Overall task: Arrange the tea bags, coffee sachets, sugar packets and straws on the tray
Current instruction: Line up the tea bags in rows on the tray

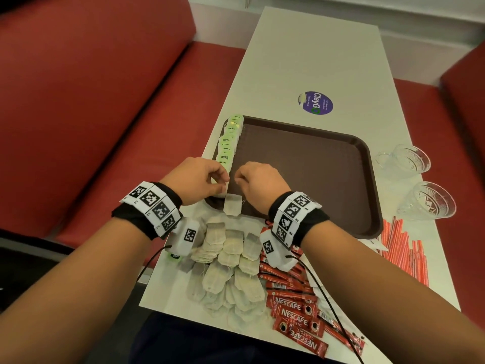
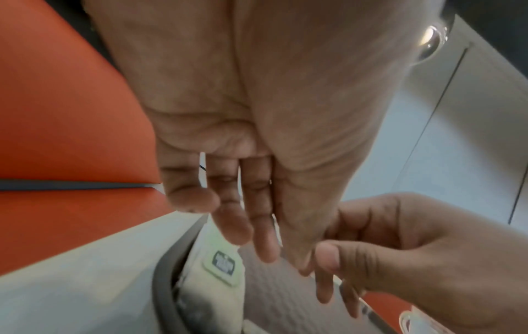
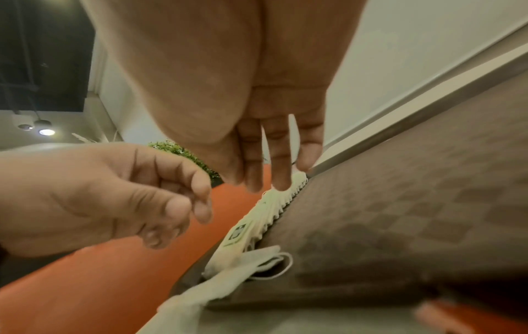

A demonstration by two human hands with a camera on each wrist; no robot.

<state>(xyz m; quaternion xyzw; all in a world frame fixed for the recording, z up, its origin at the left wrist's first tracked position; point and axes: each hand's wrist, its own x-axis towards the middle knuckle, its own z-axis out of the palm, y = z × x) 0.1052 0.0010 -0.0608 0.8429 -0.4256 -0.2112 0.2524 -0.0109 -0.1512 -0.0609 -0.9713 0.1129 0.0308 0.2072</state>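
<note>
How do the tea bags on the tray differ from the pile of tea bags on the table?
The tray tea bags stand in a neat overlapping row along the tray's left rim, green tags showing. The pile lies loose and jumbled on the table in front of the tray, mostly showing no tags. Both look like the same pale bags.

A café or canteen booth: I sit at a white table point(image 1: 301, 61) between red upholstered benches point(image 1: 91, 88), facing a brown serving tray point(image 1: 367, 164) and Nescafé sachets point(image 1: 299, 313).
</note>
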